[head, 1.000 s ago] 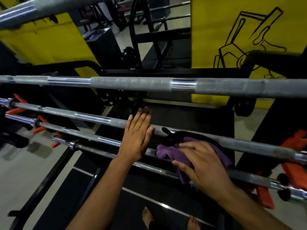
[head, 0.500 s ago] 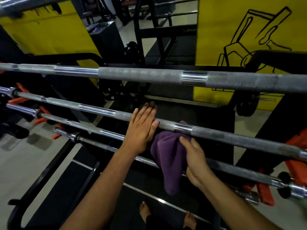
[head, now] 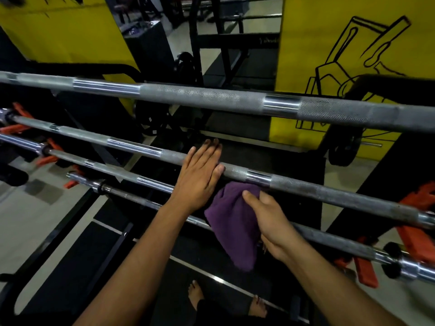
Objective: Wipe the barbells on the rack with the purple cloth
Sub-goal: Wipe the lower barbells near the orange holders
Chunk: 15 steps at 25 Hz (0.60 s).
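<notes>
While left hand (head: 200,175) rests on a barbell (head: 317,192), right hand (head: 270,222) grips purple cloth (head: 233,222).

The second barbell (head: 329,191) lies right under the left hand's fingers (head: 207,156) and just above the right hand's fingers (head: 253,196). Open gaps run between it, the top barbell (head: 200,97) beyond, and the lower barbell (head: 329,241) nearer.

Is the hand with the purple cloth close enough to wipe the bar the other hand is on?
Probably yes. The right hand holds the cloth just under that bar, beside the left hand, with nothing between.
</notes>
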Each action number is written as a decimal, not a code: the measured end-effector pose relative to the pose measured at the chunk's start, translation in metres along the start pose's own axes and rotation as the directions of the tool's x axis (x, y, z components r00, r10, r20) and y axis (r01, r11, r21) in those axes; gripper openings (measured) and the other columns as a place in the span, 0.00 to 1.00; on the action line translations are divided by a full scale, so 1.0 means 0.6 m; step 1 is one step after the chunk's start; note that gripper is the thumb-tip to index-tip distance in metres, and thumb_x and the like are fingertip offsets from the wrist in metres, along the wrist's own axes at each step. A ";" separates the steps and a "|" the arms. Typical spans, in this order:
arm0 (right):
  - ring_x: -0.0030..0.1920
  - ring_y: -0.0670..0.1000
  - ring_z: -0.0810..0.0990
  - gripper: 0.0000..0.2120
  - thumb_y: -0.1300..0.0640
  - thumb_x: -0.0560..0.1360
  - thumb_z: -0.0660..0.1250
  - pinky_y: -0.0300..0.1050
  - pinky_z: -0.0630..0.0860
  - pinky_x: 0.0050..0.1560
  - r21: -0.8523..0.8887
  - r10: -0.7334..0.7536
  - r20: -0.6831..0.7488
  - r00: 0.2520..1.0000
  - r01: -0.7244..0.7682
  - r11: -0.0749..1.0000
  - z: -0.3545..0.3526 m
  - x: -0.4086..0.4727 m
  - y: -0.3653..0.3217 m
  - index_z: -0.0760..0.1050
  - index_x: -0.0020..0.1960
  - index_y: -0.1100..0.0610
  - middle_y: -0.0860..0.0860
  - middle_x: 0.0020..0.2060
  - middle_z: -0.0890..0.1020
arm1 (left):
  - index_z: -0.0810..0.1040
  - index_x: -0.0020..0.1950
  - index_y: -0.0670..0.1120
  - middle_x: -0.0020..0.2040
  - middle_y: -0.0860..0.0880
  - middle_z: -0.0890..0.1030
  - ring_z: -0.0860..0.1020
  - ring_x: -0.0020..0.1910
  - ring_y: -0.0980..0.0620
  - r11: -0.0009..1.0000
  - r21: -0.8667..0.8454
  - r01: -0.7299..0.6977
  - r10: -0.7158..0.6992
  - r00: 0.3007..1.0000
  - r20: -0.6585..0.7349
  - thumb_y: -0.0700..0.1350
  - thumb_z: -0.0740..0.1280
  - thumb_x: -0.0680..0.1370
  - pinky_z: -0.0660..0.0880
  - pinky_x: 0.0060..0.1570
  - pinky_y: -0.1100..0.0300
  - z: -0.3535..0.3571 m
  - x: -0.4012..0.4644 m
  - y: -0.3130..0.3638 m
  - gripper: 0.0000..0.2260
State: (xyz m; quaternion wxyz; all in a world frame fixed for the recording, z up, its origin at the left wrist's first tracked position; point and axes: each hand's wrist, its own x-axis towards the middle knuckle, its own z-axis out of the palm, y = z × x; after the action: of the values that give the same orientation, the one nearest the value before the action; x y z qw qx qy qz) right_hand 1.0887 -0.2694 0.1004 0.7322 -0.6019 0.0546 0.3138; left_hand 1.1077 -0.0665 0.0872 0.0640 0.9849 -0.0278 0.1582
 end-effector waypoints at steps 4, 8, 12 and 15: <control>0.63 0.43 0.78 0.17 0.45 0.82 0.59 0.47 0.72 0.68 -0.523 -0.281 0.154 0.947 0.320 0.790 -0.022 -0.044 -0.026 0.73 0.70 0.44 0.44 0.63 0.80 | 0.61 0.80 0.45 0.80 0.49 0.61 0.52 0.80 0.54 0.998 -0.046 0.039 -0.040 0.999 -0.028 0.55 0.46 0.85 0.39 0.78 0.53 -0.022 -0.018 -0.029 0.26; 0.71 0.54 0.69 0.24 0.49 0.81 0.55 0.55 0.66 0.69 -0.807 -0.776 0.410 0.480 0.588 -0.063 0.018 -0.030 -0.075 0.60 0.77 0.48 0.52 0.72 0.71 | 0.60 0.80 0.44 0.80 0.46 0.60 0.51 0.81 0.51 0.932 -0.074 0.354 -0.361 0.920 -0.154 0.56 0.45 0.85 0.36 0.78 0.49 -0.040 -0.032 -0.127 0.27; 0.62 0.64 0.75 0.26 0.44 0.79 0.52 0.59 0.72 0.54 -0.779 -0.479 0.615 0.626 0.387 -0.494 0.053 0.074 -0.083 0.59 0.76 0.43 0.53 0.72 0.72 | 0.57 0.80 0.41 0.81 0.42 0.56 0.48 0.81 0.48 0.836 -0.033 0.547 -0.545 0.825 -0.146 0.54 0.46 0.86 0.38 0.78 0.46 -0.065 -0.017 -0.265 0.26; 0.56 0.61 0.77 0.27 0.41 0.82 0.52 0.53 0.74 0.48 -0.687 -0.247 0.649 0.720 0.416 -0.595 0.073 0.116 -0.114 0.52 0.79 0.41 0.53 0.70 0.70 | 0.52 0.81 0.40 0.82 0.41 0.49 0.44 0.81 0.44 0.712 -0.114 0.693 -0.701 0.711 -0.055 0.55 0.46 0.86 0.40 0.78 0.43 -0.077 -0.010 -0.353 0.28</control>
State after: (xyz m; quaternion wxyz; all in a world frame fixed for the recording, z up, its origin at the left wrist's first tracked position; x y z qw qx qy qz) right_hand 1.1669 -0.2075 0.1382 -0.0427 -0.8678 -0.4919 -0.0555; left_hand 1.1041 0.1498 0.1038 0.1620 0.9103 0.3423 0.1673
